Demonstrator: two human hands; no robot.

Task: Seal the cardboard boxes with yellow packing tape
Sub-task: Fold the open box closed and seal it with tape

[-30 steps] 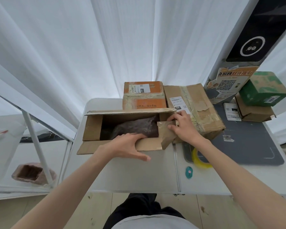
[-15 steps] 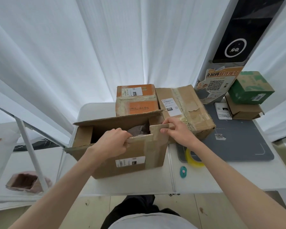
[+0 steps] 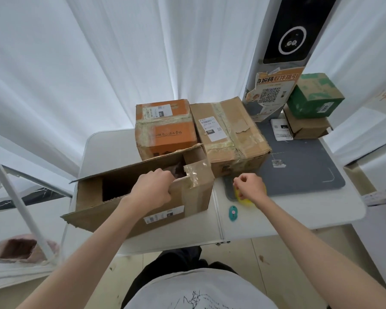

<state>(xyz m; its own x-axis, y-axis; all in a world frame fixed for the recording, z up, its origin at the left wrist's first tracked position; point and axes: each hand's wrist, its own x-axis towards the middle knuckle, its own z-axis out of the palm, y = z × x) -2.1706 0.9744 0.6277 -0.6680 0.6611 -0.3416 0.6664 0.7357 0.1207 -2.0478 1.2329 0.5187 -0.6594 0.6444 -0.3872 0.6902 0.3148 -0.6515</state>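
Behind the open box [image 3: 143,197] gripped by the left hand [image 3: 153,189] stand two sealed boxes [image 3: 201,132]; the right hand [image 3: 251,186], fingers curled, covers the yellow tape [image 3: 243,200], whether gripping it I cannot tell.

From my feed, the open box [image 3: 183,204] is plain brown cardboard with a small white label printed in black and a patch of glossy clear tape on one flap. Behind it I see an orange box [image 3: 165,126] banded in yellowish tape, with a white label, and a tan box [image 3: 230,134] with pale tape strips. A bright yellow tape roll [image 3: 245,200] shows beneath my right hand [image 3: 251,186], lying on a dark grey mat [image 3: 303,170]. A small teal cutter [image 3: 232,212] lies on the white table [image 3: 276,217]. On the far right I see a green box [image 3: 314,97] stacked on a brown one [image 3: 308,128]. The curtains [image 3: 120,52] are white; the kiosk [image 3: 285,36] has a black panel with a white ring and an orange-and-white poster with a black QR code.
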